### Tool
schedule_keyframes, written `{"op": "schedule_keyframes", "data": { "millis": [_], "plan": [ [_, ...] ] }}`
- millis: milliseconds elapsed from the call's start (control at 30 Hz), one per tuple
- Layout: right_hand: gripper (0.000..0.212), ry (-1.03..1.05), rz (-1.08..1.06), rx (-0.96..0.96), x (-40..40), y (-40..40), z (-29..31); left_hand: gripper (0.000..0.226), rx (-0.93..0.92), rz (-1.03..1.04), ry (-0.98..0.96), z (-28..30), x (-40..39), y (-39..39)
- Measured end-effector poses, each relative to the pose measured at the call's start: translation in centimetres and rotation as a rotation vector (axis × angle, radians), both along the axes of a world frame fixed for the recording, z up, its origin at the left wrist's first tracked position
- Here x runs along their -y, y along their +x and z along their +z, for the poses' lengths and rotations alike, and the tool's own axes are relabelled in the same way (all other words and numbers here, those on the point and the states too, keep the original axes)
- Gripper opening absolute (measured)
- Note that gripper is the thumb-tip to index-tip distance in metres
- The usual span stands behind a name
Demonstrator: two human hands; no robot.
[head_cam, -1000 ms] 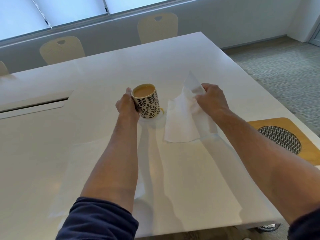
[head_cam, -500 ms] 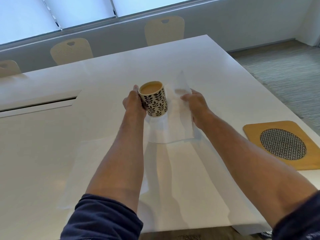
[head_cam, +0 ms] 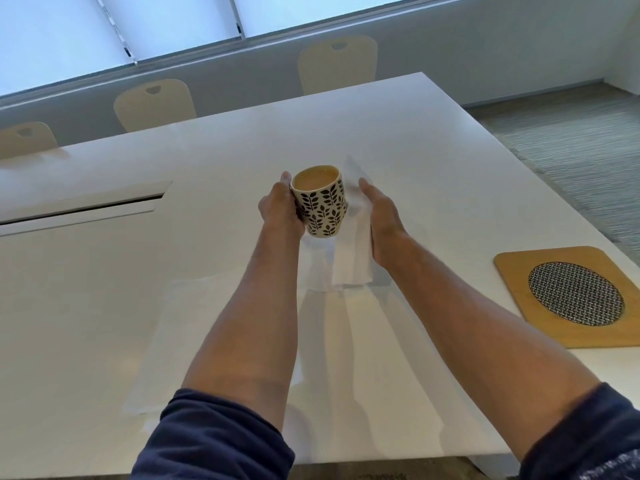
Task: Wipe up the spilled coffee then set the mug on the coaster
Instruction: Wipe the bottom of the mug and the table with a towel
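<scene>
Your left hand grips cream leaf-patterned ceramic mug, now lifted off white tabletop. Your right hand, fingers straight, has slid white paper towel under mug; spill spot covered. Wooden coaster with woven inset sits at 4 o'clock, well apart.

Daylight pours in from the windows along the far wall, bright and bluish, nearly washed out behind their blinds. The white table is evenly lit and glossy; it mirrors both forearms as pale streaks and carries soft, faint shadows beneath them. The paper towel almost melts into the tabletop for lack of contrast, and its upper corner is smeared by motion blur. The wide lens bends the window frame and table edges, stretching the sleeves at the bottom corners. Overall sharpness is moderate, slightly soft.
</scene>
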State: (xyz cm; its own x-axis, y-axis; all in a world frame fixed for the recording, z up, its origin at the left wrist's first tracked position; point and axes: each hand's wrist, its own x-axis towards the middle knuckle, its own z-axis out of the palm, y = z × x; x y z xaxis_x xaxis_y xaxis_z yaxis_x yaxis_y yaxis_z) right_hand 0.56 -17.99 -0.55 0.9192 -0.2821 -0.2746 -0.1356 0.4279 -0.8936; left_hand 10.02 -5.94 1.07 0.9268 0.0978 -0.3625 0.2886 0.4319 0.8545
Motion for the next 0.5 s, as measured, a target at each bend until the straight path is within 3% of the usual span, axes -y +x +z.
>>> {"op": "schedule_keyframes", "data": {
  "millis": [100, 233, 500],
  "plan": [
    [0.043, -0.044, 0.054, 0.064, -0.4, 0.0, 0.2, 0.013, 0.002, 0.004, 0.002, 0.0, 0.3, 0.0],
    [0.049, -0.049, 0.062, 0.191, -1.2, 0.2, -0.2, 0.018, 0.014, 0.013, 0.007, -0.1, 0.4, 0.1],
    [0.039, -0.299, -0.15, 0.283, -2.4, 0.8, -1.3, 0.02, 0.032, 0.023, -0.002, 0.5, 0.4, 0.5]
  ]
}}
